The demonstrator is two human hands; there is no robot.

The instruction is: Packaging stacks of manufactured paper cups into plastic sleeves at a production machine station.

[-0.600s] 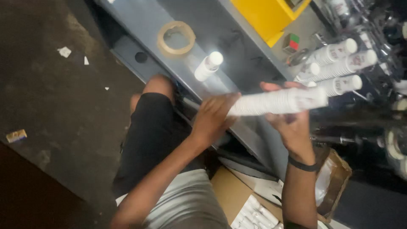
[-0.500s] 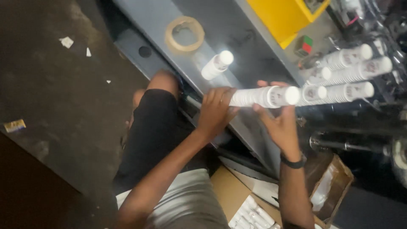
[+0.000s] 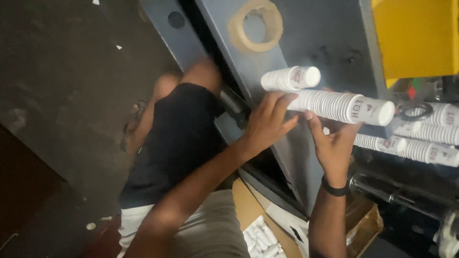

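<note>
At the far left lies the dark floor (image 3: 62,95), with small pale scraps at about 11 o'clock from the person's knee. Next comes the person's lap in black shorts (image 3: 177,138), pressed against the edge of the grey tabletop (image 3: 306,33), which runs diagonally from 11 o'clock down to 5 o'clock. A tape roll (image 3: 256,24) lies flat on the tabletop at 12 o'clock from the hands. The left hand (image 3: 267,122) has its grip closed around the near end of a long cup stack (image 3: 342,106), fingers curled over the top of it (the stack is white and lies nearly level, its closed end pointing to 3 o'clock). A short stack (image 3: 291,78) lies on the tabletop just above, at 12 o'clock from the left hand, close beside the long one. The right hand (image 3: 334,145) cups the long stack from below, fingertips touching its underside; its wrist wears a black band (image 3: 334,191). At 1 o'clock stands a yellow box (image 3: 416,33). Further stacks (image 3: 420,143) lie at 3 o'clock from the right hand. A cardboard box (image 3: 258,224) sits at 6 o'clock, under the tabletop edge.
</note>
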